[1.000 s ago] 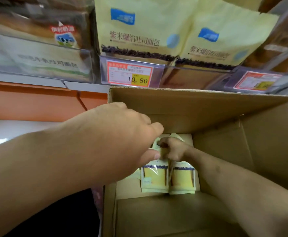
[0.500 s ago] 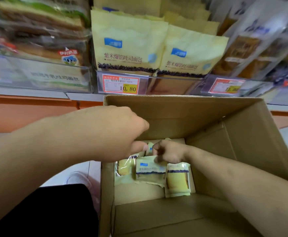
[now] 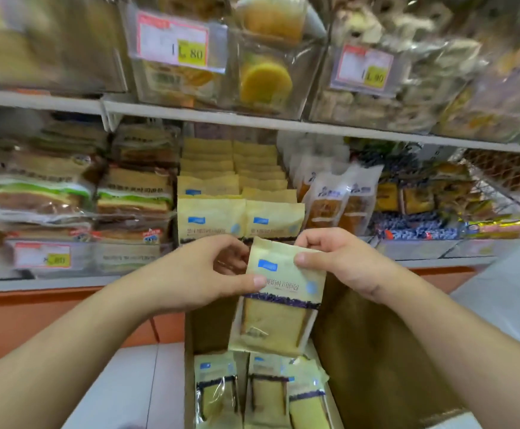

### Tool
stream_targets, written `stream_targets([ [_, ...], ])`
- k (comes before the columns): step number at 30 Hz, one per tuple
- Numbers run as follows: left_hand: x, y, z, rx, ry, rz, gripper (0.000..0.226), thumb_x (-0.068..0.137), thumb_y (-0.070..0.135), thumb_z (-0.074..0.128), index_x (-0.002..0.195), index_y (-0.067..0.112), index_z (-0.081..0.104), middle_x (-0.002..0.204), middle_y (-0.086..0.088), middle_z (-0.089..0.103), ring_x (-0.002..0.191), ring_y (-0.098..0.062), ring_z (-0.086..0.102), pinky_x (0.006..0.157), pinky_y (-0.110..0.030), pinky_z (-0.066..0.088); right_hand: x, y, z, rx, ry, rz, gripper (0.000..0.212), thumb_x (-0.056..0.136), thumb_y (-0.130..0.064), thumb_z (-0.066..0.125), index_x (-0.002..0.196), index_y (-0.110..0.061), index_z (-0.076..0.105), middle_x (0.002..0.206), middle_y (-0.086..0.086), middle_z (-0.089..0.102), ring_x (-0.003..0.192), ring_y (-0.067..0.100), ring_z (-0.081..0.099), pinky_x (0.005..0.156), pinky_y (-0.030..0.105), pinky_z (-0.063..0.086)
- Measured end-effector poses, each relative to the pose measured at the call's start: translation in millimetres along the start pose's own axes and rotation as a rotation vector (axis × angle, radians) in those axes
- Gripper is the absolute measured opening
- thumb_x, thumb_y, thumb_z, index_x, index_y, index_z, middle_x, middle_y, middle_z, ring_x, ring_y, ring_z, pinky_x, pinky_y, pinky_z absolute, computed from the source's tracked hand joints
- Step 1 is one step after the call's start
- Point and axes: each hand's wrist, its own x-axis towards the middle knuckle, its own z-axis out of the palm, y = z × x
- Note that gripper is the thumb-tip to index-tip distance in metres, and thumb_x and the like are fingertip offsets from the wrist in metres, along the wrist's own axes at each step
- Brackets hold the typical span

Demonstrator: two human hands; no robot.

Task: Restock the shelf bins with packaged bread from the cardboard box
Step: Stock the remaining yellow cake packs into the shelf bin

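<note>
Head view: the left hand (image 3: 209, 274) and the right hand (image 3: 329, 261) together hold one pale-yellow plastic bread packet with a blue label and a purple band (image 3: 278, 305) upright above the open brown cardboard box (image 3: 376, 351), each hand pinching an upper corner — left thumb across the printed face at about nine o'clock, right thumb and fingers clamped on the top seal at about one o'clock. The packet hangs clear of the box, its lower edge just above the three matching packets lying in the box bottom (image 3: 261, 394) at six o'clock. At twelve o'clock, directly behind the hands, sits the shelf bin of identical yellow packets (image 3: 237, 193), filed upright in two rows, with its front pair just beyond the fingertips. The step in hand looks to be carrying this packet up to that bin. To do it well, I would keep the printed face toward the aisle and the seal uppermost, lift over the bin's front lip rather than push through it, and slot the packet in behind the front pair — gripping only the flat seal, since the soft slice inside would likely crush under a squeeze.
</note>
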Motion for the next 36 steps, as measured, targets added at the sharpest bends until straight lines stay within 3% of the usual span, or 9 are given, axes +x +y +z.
stream_targets([
  [4,-28.1,16.9,-5.8,-0.117,-0.043,-0.003,0.04,0.083,0.031,0.087,0.117,0.039,0.068,0.112,0.028,0.073,0.104,0.008,0.068,0.095,-0.021,0.056,-10.1,-48.2,-2.1,0.096,0.126,-0.091,0.01,0.101,-0.016,0.068,0.092,-0.012,0.069,0.096,0.005,0.079,0.09,0.017,0.074,0.078,0.029,0.054],
  [9,-46.5,23.1,-25.9,-0.227,0.086,-0.044,0.026,0.088,0.022,0.082,0.111,0.032,0.075,0.11,0.008,0.077,0.104,-0.01,0.073,0.09,-0.053,0.061,-6.3,-68.2,18.5,0.165,0.389,-0.085,0.006,0.1,-0.026,0.071,0.103,-0.029,0.066,0.11,0.003,0.075,0.093,0.018,0.076,0.08,0.041,0.062],
  [11,-48.9,21.6,-34.2,-0.276,0.175,-0.053,0.024,0.088,0.02,0.082,0.109,0.03,0.076,0.107,0.005,0.079,0.1,-0.012,0.075,0.088,-0.049,0.062,-7.0,-69.2,31.5,0.259,0.448,-0.072,0.036,0.099,-0.027,0.072,0.128,-0.038,0.054,0.125,-0.004,0.068,0.099,0.011,0.076,0.081,0.04,0.065],
  [15,-43.5,17.0,-43.3,-0.379,0.331,-0.089,0.025,0.092,0.019,0.077,0.116,0.018,0.07,0.098,0.0,0.081,0.089,-0.019,0.078,0.082,-0.043,0.063,-6.8,-61.1,61.8,0.093,0.178,-0.078,0.089,0.087,-0.021,0.086,0.146,-0.054,0.027,0.138,-0.016,0.054,0.11,0.004,0.072,0.088,0.033,0.064],
  [21,-13.3,0.0,-45.8,-0.454,0.541,-0.113,0.057,0.086,0.036,0.083,0.134,0.028,0.053,0.107,0.001,0.078,0.087,-0.015,0.078,0.078,-0.041,0.064,20.5,-55.9,81.7,-0.186,0.199,-0.111,0.099,0.08,-0.024,0.091,0.147,-0.062,0.029,0.148,-0.026,0.041,0.124,-0.003,0.057,0.097,0.019,0.057],
  [24,7.3,-3.7,-51.7,-0.291,0.623,-0.049,0.074,0.085,0.037,0.084,0.144,0.031,0.041,0.123,0.011,0.065,0.101,-0.011,0.07,0.082,-0.033,0.061,43.3,-53.4,79.1,-0.261,0.315,-0.162,0.084,0.088,-0.023,0.084,0.15,-0.052,0.036,0.143,-0.033,0.034,0.131,-0.002,0.048,0.102,0.018,0.054],
  [28,44.5,-3.0,-69.8,0.089,0.616,-0.004,0.066,0.088,0.036,0.08,0.143,0.029,0.045,0.113,0.021,0.055,0.098,-0.005,0.055,0.068,-0.012,0.039,84.7,-54.0,65.3,-0.354,0.412,-0.231,0.067,0.094,-0.021,0.077,0.151,-0.037,0.045,0.136,-0.025,0.039,0.124,-0.002,0.046,0.109,0.022,0.046],
  [33,98.0,-3.9,-97.5,0.423,0.642,-0.028,0.052,0.087,0.044,0.077,0.13,0.024,0.055,0.117,-0.003,0.068,0.107,-0.026,0.062,0.081,-0.028,0.045,147.6,-61.6,42.1,-0.489,0.439,-0.176,0.069,0.092,-0.012,0.071,0.154,-0.027,0.046,0.126,-0.01,0.054,0.124,0.015,0.055,0.094,0.015,0.038],
  [36,132.9,-12.3,-111.2,0.638,0.583,-0.14,0.058,0.09,0.057,0.066,0.135,0.024,0.053,0.133,-0.007,0.063,0.124,-0.033,0.055,0.097,-0.041,0.051,181.7,-66.9,31.2,-0.542,0.392,-0.124,0.066,0.093,-0.01,0.069,0.154,-0.026,0.047,0.137,-0.003,0.054,0.128,0.022,0.056,0.095,0.021,0.043],
])
